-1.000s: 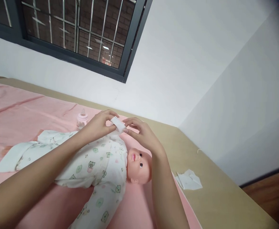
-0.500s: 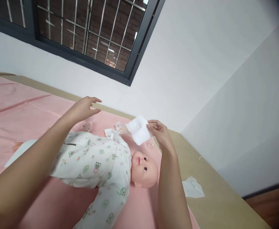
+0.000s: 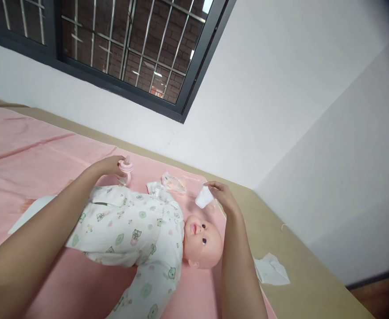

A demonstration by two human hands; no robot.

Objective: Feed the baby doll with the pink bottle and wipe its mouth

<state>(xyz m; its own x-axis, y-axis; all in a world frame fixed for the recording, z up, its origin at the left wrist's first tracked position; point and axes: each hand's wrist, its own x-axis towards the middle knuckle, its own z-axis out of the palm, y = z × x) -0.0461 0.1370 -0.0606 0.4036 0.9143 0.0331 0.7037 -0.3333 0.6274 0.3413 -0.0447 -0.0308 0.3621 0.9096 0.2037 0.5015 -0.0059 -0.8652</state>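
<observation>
A baby doll (image 3: 203, 243) in a white patterned outfit lies on its back on a pink sheet (image 3: 44, 146), head toward the right. Beyond its body, my left hand (image 3: 110, 166) is closed around the side of a pink-topped baby bottle (image 3: 126, 167), which stands upright; some fingers are hidden behind it. Above the doll's face, my right hand (image 3: 220, 193) pinches a small white cloth (image 3: 204, 197) between thumb and fingers. A clear plastic packet (image 3: 173, 182) rests on the sheet beside the doll's sleeve.
A crumpled white tissue (image 3: 271, 269) lies on the tan surface (image 3: 301, 274) at the right. Behind the sheet rises a white wall (image 3: 247, 88) with a dark-framed, barred window (image 3: 128, 91).
My left hand has moved down from the air and taken hold of the bottle. The white cloth in my right hand now looks smaller, folded or turned, and that hand is slightly lower.
</observation>
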